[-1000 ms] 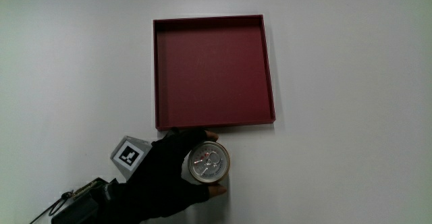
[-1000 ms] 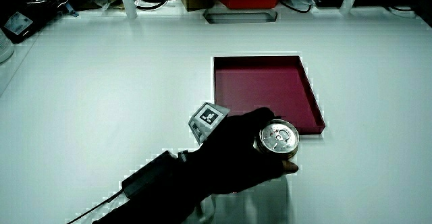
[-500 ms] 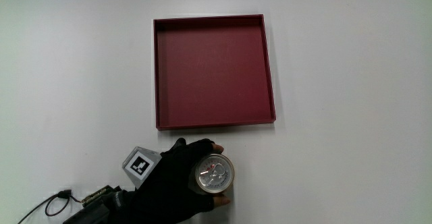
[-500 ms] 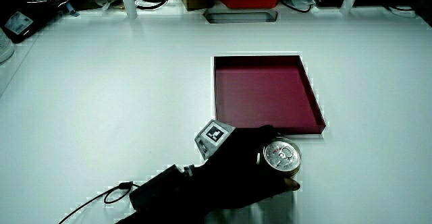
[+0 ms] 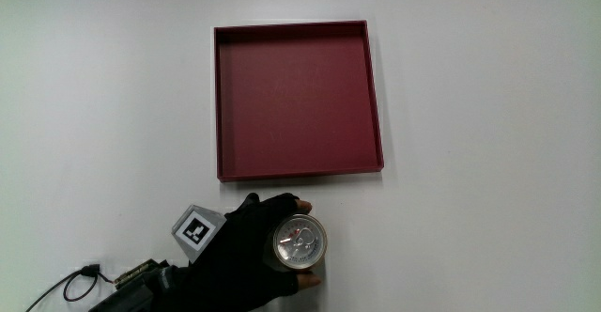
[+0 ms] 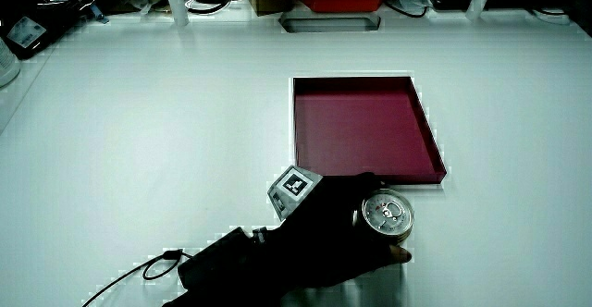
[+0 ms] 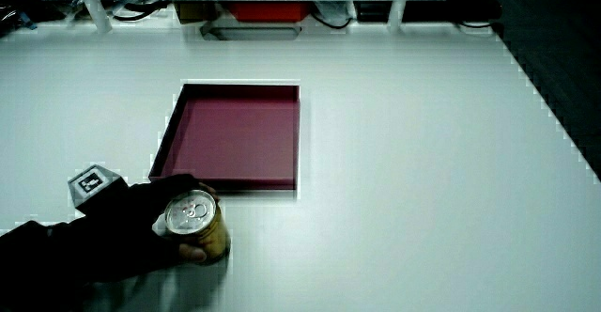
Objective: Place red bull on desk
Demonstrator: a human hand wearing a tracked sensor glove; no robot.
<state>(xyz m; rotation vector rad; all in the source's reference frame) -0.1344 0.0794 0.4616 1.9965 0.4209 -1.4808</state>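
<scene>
The Red Bull can (image 5: 300, 242) stands upright with its silver top up, on the white table nearer to the person than the dark red tray (image 5: 371, 96). The gloved hand (image 5: 252, 254) is shut around the can's side, with the patterned cube (image 5: 194, 228) on its back. In both side views the can (image 6: 388, 214) (image 7: 194, 220) sits in the hand (image 6: 326, 230) (image 7: 120, 226), close to the tray's near rim (image 6: 442, 164) (image 7: 225, 182). Whether the can's base rests on the table I cannot tell.
The red tray holds nothing. A black cable (image 5: 75, 282) trails from the forearm at the table's near edge. A low partition with a red box (image 6: 340, 2) runs along the table's edge farthest from the person.
Over the last second the hand with the can has moved a little nearer to the person, away from the tray's rim. Since half a second ago it is nearly still.
</scene>
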